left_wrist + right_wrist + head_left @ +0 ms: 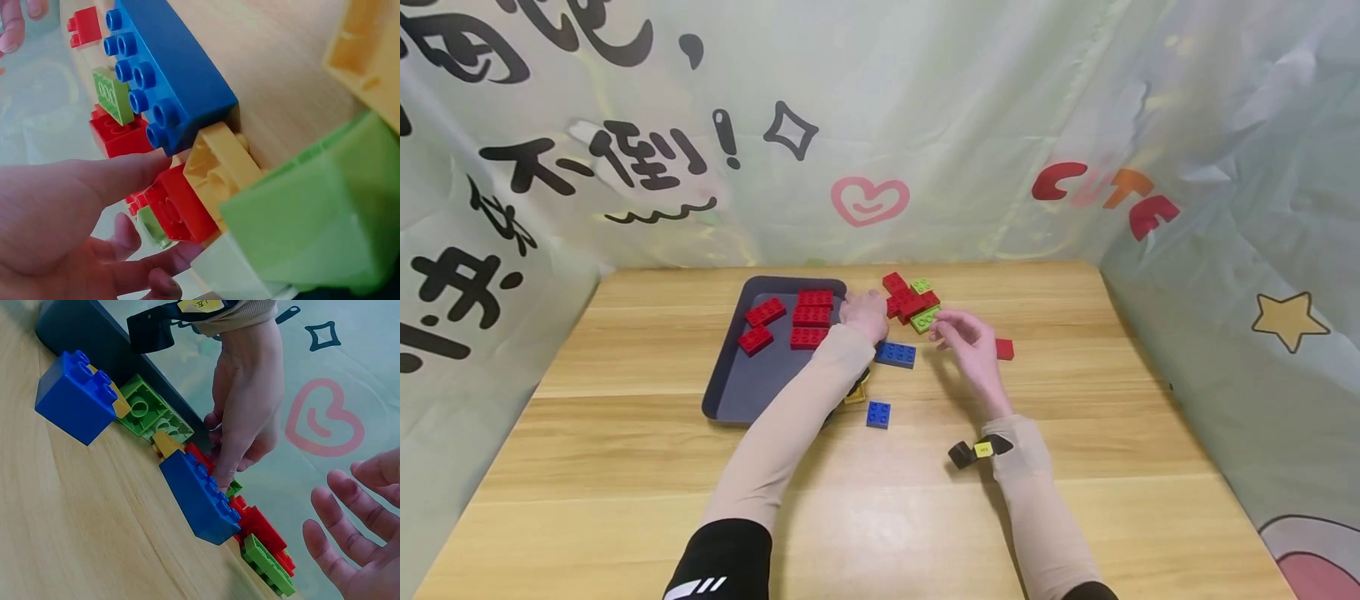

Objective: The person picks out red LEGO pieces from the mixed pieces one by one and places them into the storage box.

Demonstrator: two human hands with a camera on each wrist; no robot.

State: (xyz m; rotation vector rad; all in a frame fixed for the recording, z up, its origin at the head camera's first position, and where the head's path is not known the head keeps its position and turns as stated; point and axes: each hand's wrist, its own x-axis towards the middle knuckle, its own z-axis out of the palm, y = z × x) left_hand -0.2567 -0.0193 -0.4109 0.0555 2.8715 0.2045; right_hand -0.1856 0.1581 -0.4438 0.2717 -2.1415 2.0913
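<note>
My left hand (865, 315) reaches down beside the tray's right side. In the left wrist view its thumb and fingers pinch a red brick (181, 203), which sits close to a yellow brick (219, 165) and a long blue brick (169, 69). The right hand (967, 340) hovers over the table with nothing in it, its fingers loosely bent, near a light green brick (925, 319). Behind that green brick lies a cluster of red bricks (904, 302). The right wrist view shows the right hand's spread fingers (359, 519) apart from the bricks.
A dark grey tray (737, 392) on the left holds several red bricks (811, 317). A small blue brick (878, 415) lies nearer me, and a red brick (1004, 349) lies partly behind the right hand. A printed curtain (970, 125) hangs along the table's back and sides.
</note>
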